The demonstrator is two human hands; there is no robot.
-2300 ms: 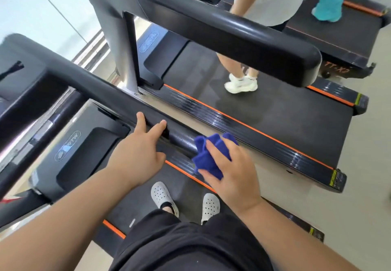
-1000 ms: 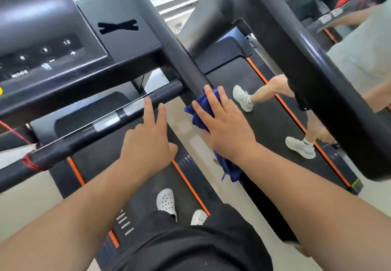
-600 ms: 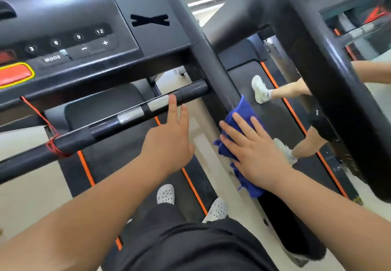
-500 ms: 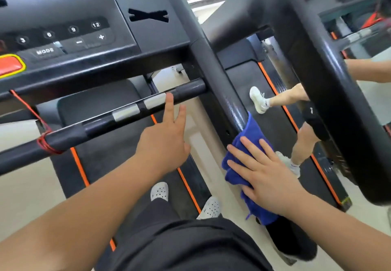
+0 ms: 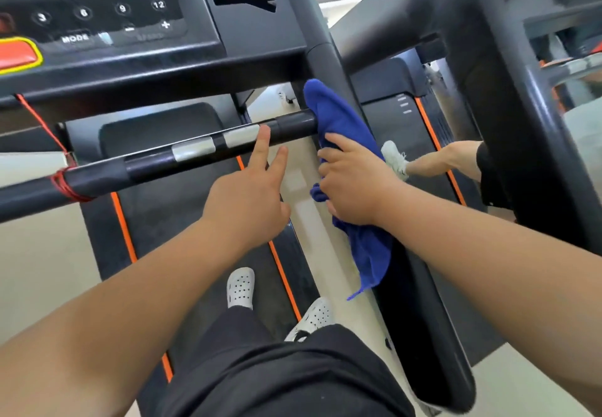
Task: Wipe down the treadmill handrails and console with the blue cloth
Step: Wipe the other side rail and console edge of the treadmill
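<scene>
Blue cloth (image 5: 342, 117) under right hand (image 5: 355, 185)

Blue cloth (image 5: 338, 117) hides handrail's (image 5: 433, 335) upper part; console (image 5: 254, 42) cut off top-left.

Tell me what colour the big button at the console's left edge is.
Red-orange with a yellow border, seen in the head view, the only one.

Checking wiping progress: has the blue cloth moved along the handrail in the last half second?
Yes. The blue cloth slid up the handrail, reaching the crossbar junction.
</scene>
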